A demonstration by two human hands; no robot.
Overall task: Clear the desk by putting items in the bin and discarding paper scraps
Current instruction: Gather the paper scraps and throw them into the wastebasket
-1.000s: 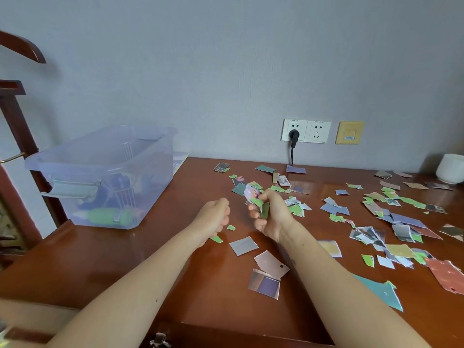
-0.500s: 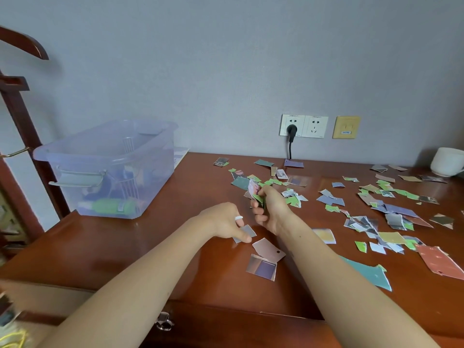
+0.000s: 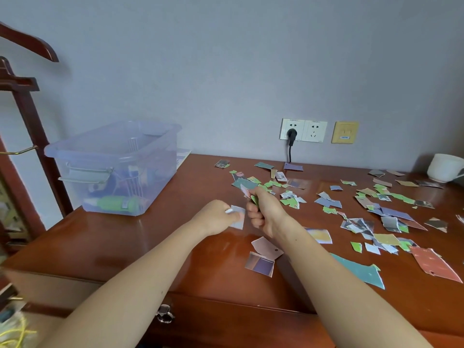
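The clear plastic bin (image 3: 160, 159) is sitting at the left rear of the tabletop (image 3: 150, 244), holding a green bottle (image 3: 116, 203) and other jumbled items I cannot make out through its wall. The left hand (image 3: 216, 217) is pinching a grey scrap (image 3: 238, 218) right beside the right hand (image 3: 263, 213), which is clenching a small bunch of scraps (image 3: 247, 192). More paper scraps (image 3: 396, 213) are lying strewn across the right side, reaching toward a white cup (image 3: 444, 168).
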